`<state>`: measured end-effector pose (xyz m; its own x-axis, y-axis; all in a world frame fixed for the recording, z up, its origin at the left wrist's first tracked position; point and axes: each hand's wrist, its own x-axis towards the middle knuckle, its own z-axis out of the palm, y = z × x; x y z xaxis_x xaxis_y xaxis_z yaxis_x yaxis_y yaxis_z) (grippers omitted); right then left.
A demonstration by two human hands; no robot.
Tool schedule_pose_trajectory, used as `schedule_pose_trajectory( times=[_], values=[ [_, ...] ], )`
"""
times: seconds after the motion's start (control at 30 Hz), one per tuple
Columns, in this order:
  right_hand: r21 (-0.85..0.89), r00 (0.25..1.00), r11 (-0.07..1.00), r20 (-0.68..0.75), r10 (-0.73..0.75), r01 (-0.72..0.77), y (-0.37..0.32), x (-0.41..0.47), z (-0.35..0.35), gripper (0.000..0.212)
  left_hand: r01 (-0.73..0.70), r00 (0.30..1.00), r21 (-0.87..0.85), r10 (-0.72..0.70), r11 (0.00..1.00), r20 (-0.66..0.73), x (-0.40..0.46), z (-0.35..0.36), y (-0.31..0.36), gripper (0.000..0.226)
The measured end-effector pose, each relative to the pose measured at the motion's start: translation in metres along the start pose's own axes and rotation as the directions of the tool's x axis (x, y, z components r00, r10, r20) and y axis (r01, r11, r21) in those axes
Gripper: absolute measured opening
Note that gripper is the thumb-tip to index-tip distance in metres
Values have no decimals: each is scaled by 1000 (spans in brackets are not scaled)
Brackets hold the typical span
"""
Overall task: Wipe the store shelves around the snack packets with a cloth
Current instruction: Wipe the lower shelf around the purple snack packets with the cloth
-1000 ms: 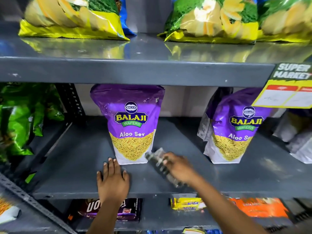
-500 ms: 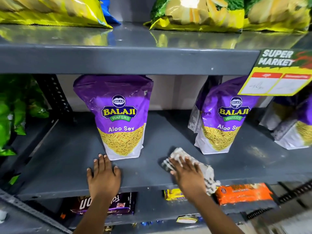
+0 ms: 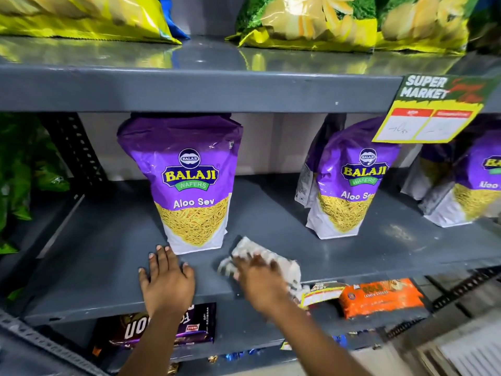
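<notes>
A grey metal shelf (image 3: 103,256) carries purple Aloo Sev packets standing upright: one in the middle (image 3: 187,183), one to the right (image 3: 349,180), a third at the far right edge (image 3: 471,183). My right hand (image 3: 260,280) presses a pale patterned cloth (image 3: 282,264) flat on the shelf's front part, just right of the middle packet; the hand is motion-blurred. My left hand (image 3: 165,280) rests flat, fingers spread, on the shelf in front of the middle packet, its fingertips near the packet's base.
The shelf above (image 3: 189,88) holds yellow-green chip bags (image 3: 339,20). A "Super Market" price tag (image 3: 431,109) hangs from its edge. Green packets (image 3: 19,185) sit at the left. Below lie a dark purple biscuit pack (image 3: 189,327) and an orange pack (image 3: 379,297).
My right hand slid the cloth right along the shelf, then back left toward the middle packet. My left hand stayed flat in front of that packet. The view shifted slightly.
</notes>
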<state>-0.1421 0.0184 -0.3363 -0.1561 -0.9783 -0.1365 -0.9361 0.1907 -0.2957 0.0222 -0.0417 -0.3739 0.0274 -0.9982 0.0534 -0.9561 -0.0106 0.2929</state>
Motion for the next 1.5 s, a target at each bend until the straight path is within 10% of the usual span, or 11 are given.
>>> schedule_pose_trajectory(
  times=[0.2,0.37,0.53,1.0,1.13,1.5],
  values=[
    [-134,943,978,-315,108,-157,96,-26,-13,42,-9,1000,-2,9,1000,13,0,-2,0,57],
    [362,752,858,-428,501,-365,139,-41,-51,19,-10,999,17,10,1000,39,1,-4,2,58],
    [27,996,998,-66,-63,65,26,7,11,63,2,999,28,-3,1000,40,1,-3,2,73],
    [25,983,987,94,156,-159,65,210,-10,57,-19,999,8,19,1000,27,10,11,-1,63],
    [67,968,967,76,239,-244,60,179,-18,55,-11,1000,7,11,1000,16,9,11,-1,62],
    [13,994,995,62,-95,94,58,22,-5,48,32,998,-64,-36,997,-59,-12,14,7,73]
  ],
)
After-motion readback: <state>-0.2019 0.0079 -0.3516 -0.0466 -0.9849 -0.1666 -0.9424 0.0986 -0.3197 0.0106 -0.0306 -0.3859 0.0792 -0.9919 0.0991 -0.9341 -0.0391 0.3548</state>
